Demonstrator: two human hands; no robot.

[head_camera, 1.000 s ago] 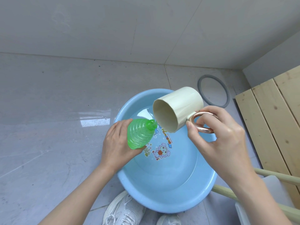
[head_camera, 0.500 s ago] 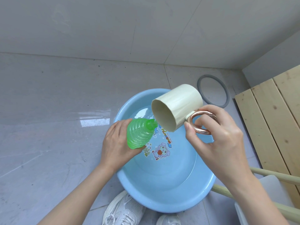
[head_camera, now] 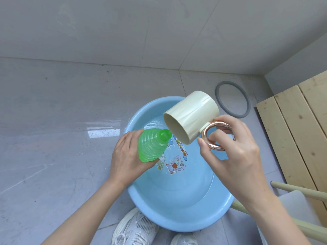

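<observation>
On the left is the grey floor [head_camera: 53, 121], shiny with a bright spot of light. The left hand [head_camera: 125, 156] is wrapped around a green bottle [head_camera: 152, 145] and holds it tight from the 9 o'clock side. The bottle has ridges, has no cap on, and leans so its mouth points to 2 o'clock. It is held up over the blue basin [head_camera: 177, 221], which sits on the floor. The basin has a little water in it and a cartoon picture [head_camera: 176, 165] on its bottom. At 1 o'clock from the bottle is a cream mug [head_camera: 192, 117], tipped far over so its open end faces down to 7 o'clock. The low edge of the mug is right by the bottle's mouth; I cannot tell if they touch. The right hand [head_camera: 235, 156] holds the mug up by its shiny gold handle [head_camera: 206, 137], with fingers curled through the loop. At 1 o'clock from the basin a grey ring [head_camera: 216, 93] lies flat on the floor. At 3 o'clock are pale wood boards [head_camera: 292, 129]. At 6 o'clock, just by the basin's edge, are white shoes [head_camera: 136, 228].
</observation>
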